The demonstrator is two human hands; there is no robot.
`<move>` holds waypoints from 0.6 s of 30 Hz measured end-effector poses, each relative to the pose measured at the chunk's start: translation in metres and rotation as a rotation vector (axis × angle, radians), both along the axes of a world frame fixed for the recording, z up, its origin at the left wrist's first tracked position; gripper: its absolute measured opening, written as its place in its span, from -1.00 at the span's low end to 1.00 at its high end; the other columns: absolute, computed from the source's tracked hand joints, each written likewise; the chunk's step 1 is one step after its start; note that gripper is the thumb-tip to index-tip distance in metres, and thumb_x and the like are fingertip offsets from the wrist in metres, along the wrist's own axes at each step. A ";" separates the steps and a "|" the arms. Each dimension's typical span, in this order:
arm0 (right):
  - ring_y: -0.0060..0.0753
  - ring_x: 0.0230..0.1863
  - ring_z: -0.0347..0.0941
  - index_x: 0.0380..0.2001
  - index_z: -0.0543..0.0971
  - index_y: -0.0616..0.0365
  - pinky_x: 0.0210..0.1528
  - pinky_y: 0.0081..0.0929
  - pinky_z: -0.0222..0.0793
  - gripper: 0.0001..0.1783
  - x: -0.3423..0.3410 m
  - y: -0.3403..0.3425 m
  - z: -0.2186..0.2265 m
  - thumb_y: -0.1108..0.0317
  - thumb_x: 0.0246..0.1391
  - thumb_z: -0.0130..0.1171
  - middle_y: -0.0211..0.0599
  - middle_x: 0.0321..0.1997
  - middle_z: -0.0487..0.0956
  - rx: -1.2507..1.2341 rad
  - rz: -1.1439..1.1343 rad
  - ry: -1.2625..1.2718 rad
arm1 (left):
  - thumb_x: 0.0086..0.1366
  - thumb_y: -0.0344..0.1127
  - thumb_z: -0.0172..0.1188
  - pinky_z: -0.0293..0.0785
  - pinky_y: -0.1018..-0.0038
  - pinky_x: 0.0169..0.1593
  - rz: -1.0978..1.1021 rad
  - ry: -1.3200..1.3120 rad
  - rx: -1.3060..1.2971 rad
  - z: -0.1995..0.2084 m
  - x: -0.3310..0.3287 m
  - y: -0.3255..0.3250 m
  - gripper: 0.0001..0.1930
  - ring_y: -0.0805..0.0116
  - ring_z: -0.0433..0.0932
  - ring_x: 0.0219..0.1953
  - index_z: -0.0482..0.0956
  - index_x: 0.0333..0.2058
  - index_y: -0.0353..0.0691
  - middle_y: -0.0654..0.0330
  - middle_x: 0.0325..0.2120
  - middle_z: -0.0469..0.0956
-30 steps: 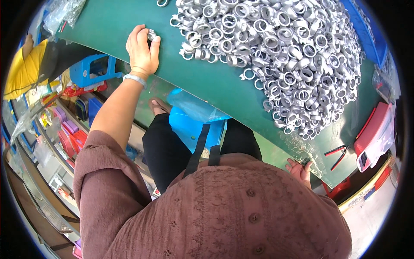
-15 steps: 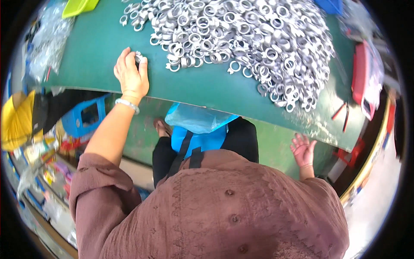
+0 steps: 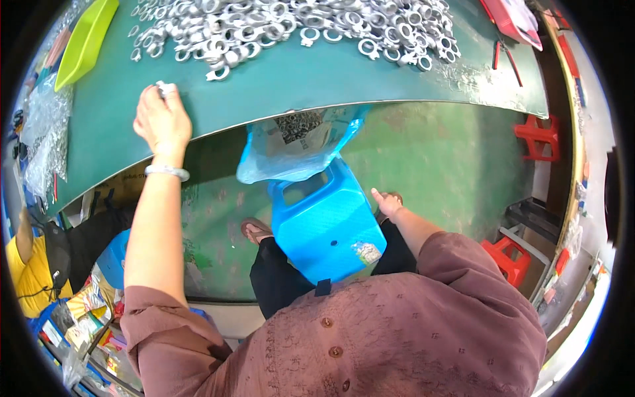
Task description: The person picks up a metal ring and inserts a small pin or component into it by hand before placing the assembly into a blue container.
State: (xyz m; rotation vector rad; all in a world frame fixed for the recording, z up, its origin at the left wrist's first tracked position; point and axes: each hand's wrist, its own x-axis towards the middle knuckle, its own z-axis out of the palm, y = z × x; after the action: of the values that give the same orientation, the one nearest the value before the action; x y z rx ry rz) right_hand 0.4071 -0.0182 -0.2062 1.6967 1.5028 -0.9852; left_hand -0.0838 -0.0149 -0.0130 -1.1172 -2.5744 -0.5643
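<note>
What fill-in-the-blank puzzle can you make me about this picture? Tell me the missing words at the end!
1. The hand with a bracelet on its wrist is the person's ____ hand.
2. The pile of metal rings lies on a table coloured ____.
3. The stool between the person's legs is ____.
4. The other person's top is ____.

Missing words: left; green; blue; yellow.

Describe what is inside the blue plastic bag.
Small grey pieces show inside the blue plastic bag; anything beneath them is covered, and the table hides its far part.
</note>
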 end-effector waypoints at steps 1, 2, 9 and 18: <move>-0.07 0.23 0.07 0.06 0.34 0.08 0.22 -0.19 -0.07 -0.20 -0.016 0.007 0.016 -0.34 0.03 -0.36 -0.01 0.15 0.28 -0.011 0.002 0.014 | 0.20 -0.08 -0.04 0.10 0.16 0.06 0.029 0.034 -0.030 -0.001 -0.003 0.000 -0.62 0.12 0.32 0.00 0.37 -0.12 -0.23 0.06 -0.10 0.40; -0.09 0.29 -0.08 0.10 0.28 0.06 0.26 -0.17 -0.26 -0.16 -0.027 0.015 0.031 -0.38 0.01 -0.41 -0.03 0.19 0.22 -0.155 -0.170 0.121 | 0.20 -0.08 -0.04 0.22 0.21 -0.02 0.022 0.052 -0.048 0.000 -0.006 0.001 -0.63 0.09 0.38 -0.08 0.39 -0.16 -0.24 0.03 -0.17 0.44; -0.22 -0.13 0.42 -0.09 0.42 0.36 -0.06 -0.35 0.29 -0.24 0.024 -0.042 -0.092 -0.23 0.07 -0.21 0.02 -0.11 0.47 -0.201 -0.718 0.565 | 0.24 -0.12 -0.06 0.28 0.29 -0.05 -0.070 0.020 0.014 -0.010 -0.047 -0.015 -0.61 -0.01 0.40 -0.15 0.42 -0.18 -0.39 -0.11 -0.22 0.45; -0.22 0.23 0.02 0.14 0.14 0.28 0.21 -0.31 0.02 -0.20 0.140 -0.034 -0.076 -0.11 0.01 -0.01 0.02 0.27 -0.02 0.637 -0.489 0.186 | 0.29 -0.12 -0.11 0.27 0.43 -0.06 -0.116 -0.078 0.050 -0.012 -0.046 -0.005 -0.58 0.21 0.40 -0.19 0.39 -0.14 -0.43 -0.02 -0.24 0.45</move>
State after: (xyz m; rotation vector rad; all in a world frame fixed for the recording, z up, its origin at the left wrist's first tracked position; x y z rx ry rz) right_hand 0.5469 -0.0519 -0.2818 2.5757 1.6722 -0.9801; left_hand -0.1300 -0.0201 -0.0249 -1.2575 -2.5575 -0.7090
